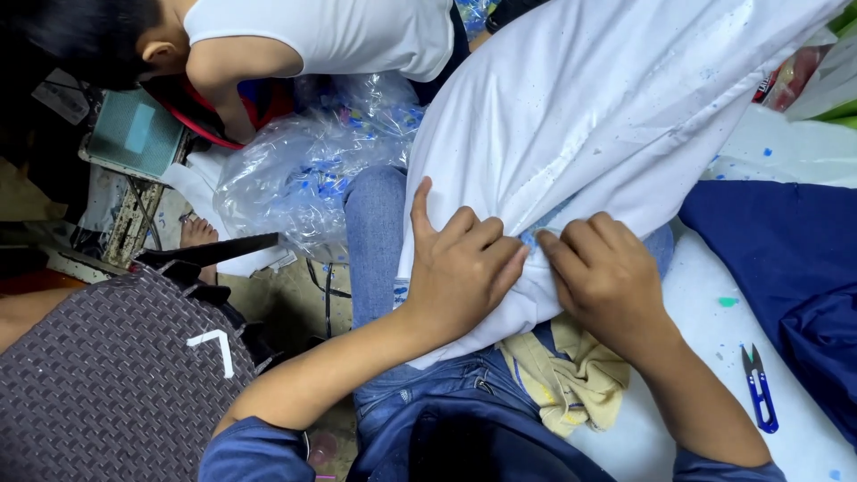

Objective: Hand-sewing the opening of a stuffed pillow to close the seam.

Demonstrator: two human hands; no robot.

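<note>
Head view: 2 hands pinch a white cloth (589, 116) draped across the person's lap.

Left hand (460, 268) and right hand (603, 272) curl their fingers tight on a bunched fold; it looks light, soft and limp, best gripped at that fold. A clear plastic bag (303, 174) holds blue-printed items; blue snips (757, 388) lie nearby.
</note>
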